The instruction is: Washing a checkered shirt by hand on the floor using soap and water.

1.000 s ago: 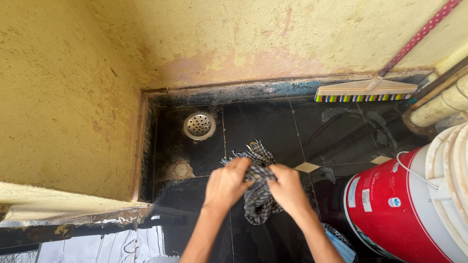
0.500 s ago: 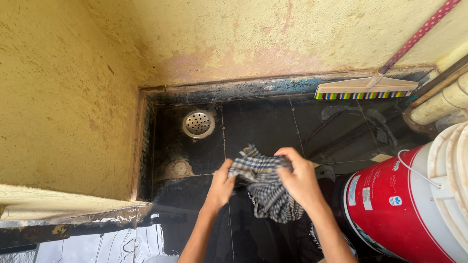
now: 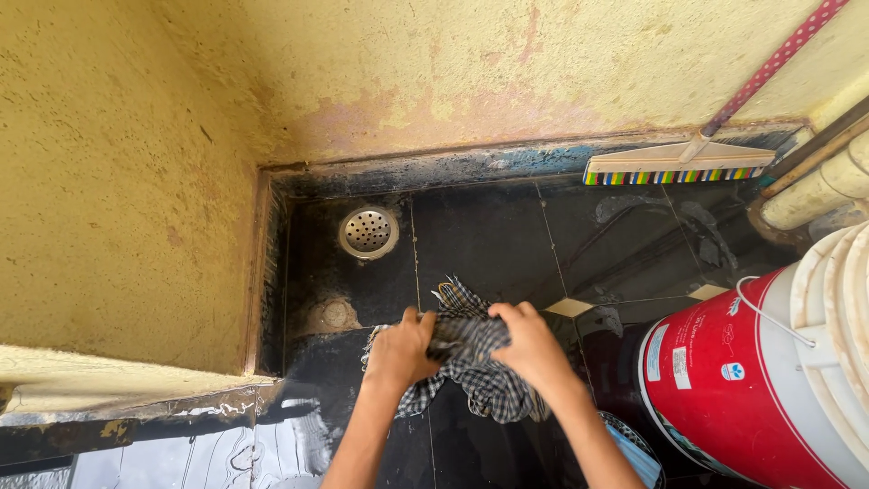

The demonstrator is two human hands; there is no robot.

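While both hands grip it, the black-and-white checked cotton cloth (image 3: 471, 362) hangs bunched above the wet black tiled floor (image 3: 489, 235). The left hand (image 3: 398, 351) and the right hand (image 3: 529, 344) are closed tight on the cloth, close together. I judge the loose ends (they fall low) could touch the dirty floor, or a slippery handful could escape. The round steel drain cover (image 3: 368, 232) lies near; the red plastic bucket (image 3: 724, 389) stands just beside.
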